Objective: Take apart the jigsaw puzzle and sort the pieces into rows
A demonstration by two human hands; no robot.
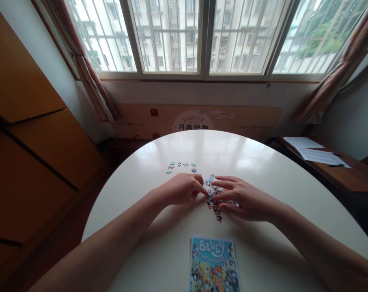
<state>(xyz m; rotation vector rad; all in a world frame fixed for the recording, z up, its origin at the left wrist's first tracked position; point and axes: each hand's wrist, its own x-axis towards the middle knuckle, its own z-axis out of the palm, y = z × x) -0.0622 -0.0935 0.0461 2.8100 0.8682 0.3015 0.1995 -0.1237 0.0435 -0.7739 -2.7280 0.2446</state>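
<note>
Your puzzle pieces (212, 190) are lying in a pile, well in from the far edge of the table (263, 170). They are probably light, stiff and easily sliding, so pinching their rims should suit. Your left hand (188, 188) is pointing its index finger at the pile, others curling; I cannot tell whether it's gripping. Your right hand (244, 198) is spreading wide, palm down.

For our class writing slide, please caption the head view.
Left hand and right hand at a heap of jigsaw pieces on a white table, a Bluey picture nearer the camera.
</note>
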